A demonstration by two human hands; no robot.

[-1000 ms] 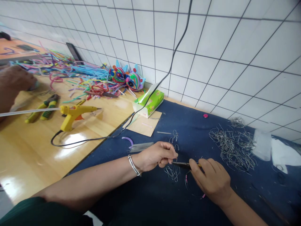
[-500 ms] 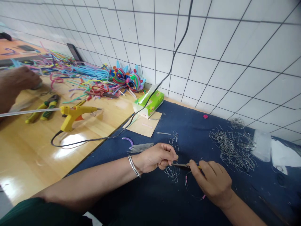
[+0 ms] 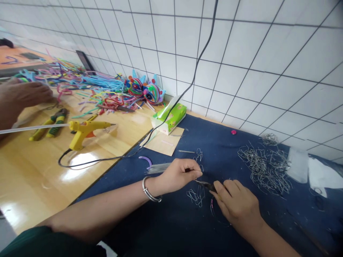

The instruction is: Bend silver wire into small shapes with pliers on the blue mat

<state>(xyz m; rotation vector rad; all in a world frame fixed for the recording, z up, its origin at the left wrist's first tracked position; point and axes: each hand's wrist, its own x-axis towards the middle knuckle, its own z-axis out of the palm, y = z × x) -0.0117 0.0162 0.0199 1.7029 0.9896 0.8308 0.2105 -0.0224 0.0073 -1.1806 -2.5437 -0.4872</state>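
Note:
My left hand point(image 3: 180, 175), with a silver bangle at the wrist, is closed in a pinch over the dark blue cloth point(image 3: 171, 221). What it pinches is thin and mostly hidden, likely a piece of wire. In my right hand point(image 3: 237, 200) is a pair of pliers point(image 3: 205, 185), its dark jaws pointing left to just below my left fingertips. Bent wire pieces point(image 3: 196, 197) lie under the pliers. A bundle of straight wires point(image 3: 159, 168) lies behind my left wrist. Beside my right hand rests a thin loop with pink bits point(image 3: 212, 204), partly covered.
A tangled wire heap point(image 3: 265, 171) lies to the right, near a clear plastic box point(image 3: 298, 165). A yellow glue gun point(image 3: 83, 132) and its cord cross the left table. Green tissues point(image 3: 171, 117) stand by the wall. Another person's hand point(image 3: 25, 94) is at far left.
My left hand has turned slightly, its thumb now over the fingers. My right hand and the pliers have shifted a little left and tilted. The other person's hand has moved right and down.

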